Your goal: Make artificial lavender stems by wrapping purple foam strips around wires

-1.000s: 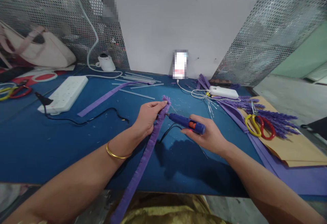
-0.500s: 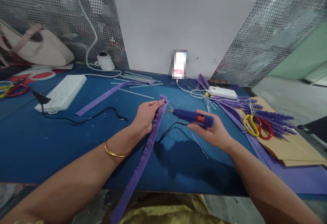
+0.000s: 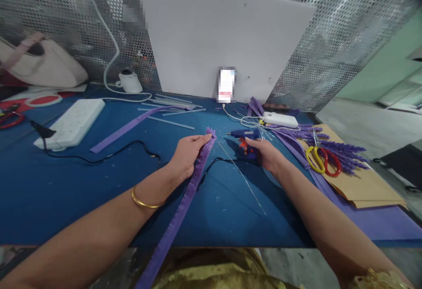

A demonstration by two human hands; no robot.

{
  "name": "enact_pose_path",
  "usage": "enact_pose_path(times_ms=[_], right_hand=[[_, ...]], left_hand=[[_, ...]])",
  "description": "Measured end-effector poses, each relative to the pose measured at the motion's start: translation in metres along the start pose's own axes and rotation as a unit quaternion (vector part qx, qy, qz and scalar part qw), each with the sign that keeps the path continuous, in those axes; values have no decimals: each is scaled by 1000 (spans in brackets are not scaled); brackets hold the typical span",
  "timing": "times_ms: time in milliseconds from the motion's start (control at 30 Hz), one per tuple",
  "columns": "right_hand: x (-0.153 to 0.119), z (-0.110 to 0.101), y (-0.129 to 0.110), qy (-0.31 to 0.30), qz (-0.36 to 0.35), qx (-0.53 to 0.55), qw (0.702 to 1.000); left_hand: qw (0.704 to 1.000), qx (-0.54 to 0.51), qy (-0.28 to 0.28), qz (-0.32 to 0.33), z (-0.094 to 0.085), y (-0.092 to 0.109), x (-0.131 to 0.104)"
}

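Between thumb and fingers, my left hand [image 3: 189, 155] pinches the upper end of a long purple fringed paper strip [image 3: 184, 207]. The strip hangs down past the table's front edge, and its top is bunched into a small tuft. A thin wire [image 3: 244, 177] runs from that tuft down to the right across the table. My right hand [image 3: 268, 153] is closed on a blue glue gun [image 3: 242, 133], whose nozzle points left, a short way from the tuft. The gun's black cord passes beneath the strip.
Clear glue sticks [image 3: 171, 122] and another purple strip [image 3: 121, 131] lie behind on the left, near a white power strip [image 3: 70, 124]. On the right are scissors [image 3: 325, 159], purple flower stems [image 3: 346, 150] and brown paper [image 3: 369, 188]. A phone [image 3: 226, 84] leans against a white board.
My right hand has turned the glue gun and drawn its nozzle away from the tuft, up and to the right. My left hand keeps its pinch; the view has shifted slightly.
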State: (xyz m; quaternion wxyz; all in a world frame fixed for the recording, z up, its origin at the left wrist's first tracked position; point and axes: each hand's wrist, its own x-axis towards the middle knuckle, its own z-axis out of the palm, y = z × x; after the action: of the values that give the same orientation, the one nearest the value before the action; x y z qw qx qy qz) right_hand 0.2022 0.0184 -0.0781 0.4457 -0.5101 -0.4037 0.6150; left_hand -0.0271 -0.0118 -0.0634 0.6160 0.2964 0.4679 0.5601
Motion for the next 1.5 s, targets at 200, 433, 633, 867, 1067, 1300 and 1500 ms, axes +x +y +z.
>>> enact_pose_path(times_ms=[200,433,633,867,1067,1300,1500], right_hand=[[3,-7,0,26,-59,-215,975],[-16,2,-1,122,-403,-514,747],[-35,33,-4,-44,-275,-263,924],[-30,58,-21,-152,-104,-56,981],[-24,55,-21,-216,-67,-14,974],[-19,50,-16,-248,-13,53,967],[-23,53,-20,-256,13,72,964]], left_hand=[[1000,10,-23,0,4,-2,-7],[998,14,-59,6,10,6,-20],[996,14,-89,-11,10,4,-25],[989,62,-130,-23,8,-1,-27],[986,70,-149,-30,8,-2,-25],[986,82,-141,-30,9,-2,-26],[986,62,-154,-33,11,3,-29]])
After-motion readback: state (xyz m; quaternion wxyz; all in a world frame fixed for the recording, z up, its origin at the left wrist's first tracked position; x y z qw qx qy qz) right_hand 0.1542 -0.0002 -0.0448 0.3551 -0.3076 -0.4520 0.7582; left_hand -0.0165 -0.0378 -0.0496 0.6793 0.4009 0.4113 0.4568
